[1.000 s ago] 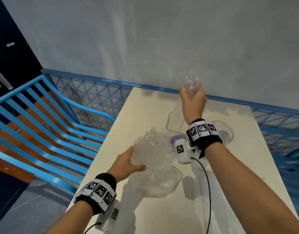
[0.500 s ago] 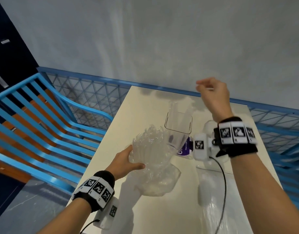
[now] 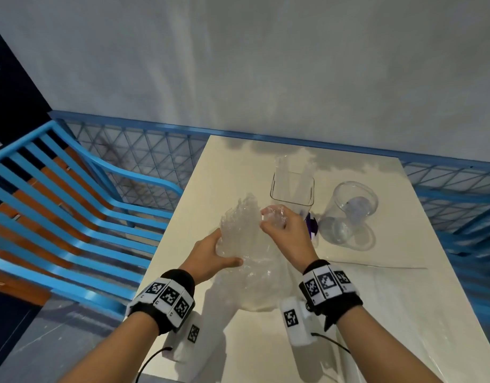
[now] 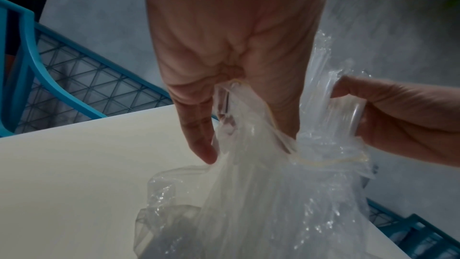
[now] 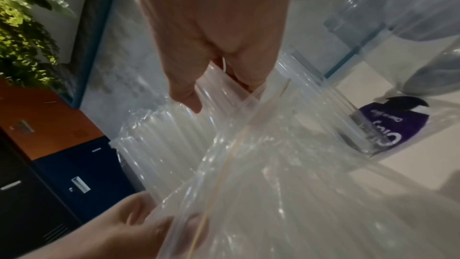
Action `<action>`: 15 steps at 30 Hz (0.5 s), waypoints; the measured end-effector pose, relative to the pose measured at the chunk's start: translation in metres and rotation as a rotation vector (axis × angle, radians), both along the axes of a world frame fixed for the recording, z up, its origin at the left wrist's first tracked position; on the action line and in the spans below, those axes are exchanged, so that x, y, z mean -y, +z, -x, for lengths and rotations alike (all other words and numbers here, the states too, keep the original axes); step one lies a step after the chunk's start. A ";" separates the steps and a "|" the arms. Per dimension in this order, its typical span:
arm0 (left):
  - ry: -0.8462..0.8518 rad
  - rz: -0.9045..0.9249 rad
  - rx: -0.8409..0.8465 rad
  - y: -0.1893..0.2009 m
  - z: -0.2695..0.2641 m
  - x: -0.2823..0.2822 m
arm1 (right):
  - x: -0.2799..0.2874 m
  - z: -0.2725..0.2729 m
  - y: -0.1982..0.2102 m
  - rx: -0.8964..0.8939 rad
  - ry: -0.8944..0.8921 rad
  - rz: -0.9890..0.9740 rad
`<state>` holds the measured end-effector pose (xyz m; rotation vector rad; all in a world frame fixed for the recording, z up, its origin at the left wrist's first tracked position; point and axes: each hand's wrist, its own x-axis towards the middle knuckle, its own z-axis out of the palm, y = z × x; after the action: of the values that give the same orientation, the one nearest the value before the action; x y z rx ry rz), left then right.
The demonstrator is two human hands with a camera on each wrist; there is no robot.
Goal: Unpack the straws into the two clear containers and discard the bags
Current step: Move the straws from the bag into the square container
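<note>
The cream rectangular table [image 3: 376, 313] fills the middle of the scene, with a blue slatted bench [image 3: 72, 205] to its left and a blue mesh rail [image 3: 133, 150] along the far edge.

Near the middle of the table stands the crumpled clear plastic bag of clear straws [image 3: 246, 244], its mouth up and straw tips poking out. Beyond it to the right stands the square clear container [image 3: 292, 194], already holding a few straws, and further right the round clear jar [image 3: 348, 211], which looks to hold no straws. A purple printed label [image 5: 388, 125] lies on the table by the square container. A flattened clear bag [image 3: 390, 265] lies on the right of the table.

The left hand [image 3: 210, 252] grasps the bag's left side, thumb across the front. The right hand [image 3: 286, 230] closes its fingers on a bunch of straws at the bag's right top.

The step in hand seems to be drawing out a bunch of straws for a container. To do it well, the left hand should pin the bag low so it cannot rise with the pull. The right hand should grip straws alone, not film, and lift straight along their length. Keeping the bunch upright and together should let the ends enter the container's mouth cleanly.
</note>
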<state>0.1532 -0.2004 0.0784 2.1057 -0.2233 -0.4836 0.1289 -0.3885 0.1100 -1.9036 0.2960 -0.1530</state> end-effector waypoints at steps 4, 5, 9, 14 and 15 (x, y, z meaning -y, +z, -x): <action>-0.013 0.004 0.010 0.002 0.001 0.001 | 0.002 -0.003 0.013 0.013 0.001 -0.065; -0.016 0.003 0.009 0.002 0.001 0.001 | 0.003 -0.003 0.019 0.027 -0.003 -0.090; -0.027 0.006 0.008 0.003 0.000 -0.002 | 0.014 -0.009 0.063 0.166 -0.050 -0.189; -0.052 0.021 0.006 0.003 0.000 -0.004 | 0.044 -0.021 0.139 0.335 -0.061 -0.166; -0.056 0.021 0.006 0.003 0.001 -0.004 | 0.051 -0.025 0.155 0.366 -0.067 -0.183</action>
<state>0.1525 -0.1959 0.0816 2.0855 -0.2902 -0.5060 0.1536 -0.4395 0.2646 -1.6475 0.1200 -0.4965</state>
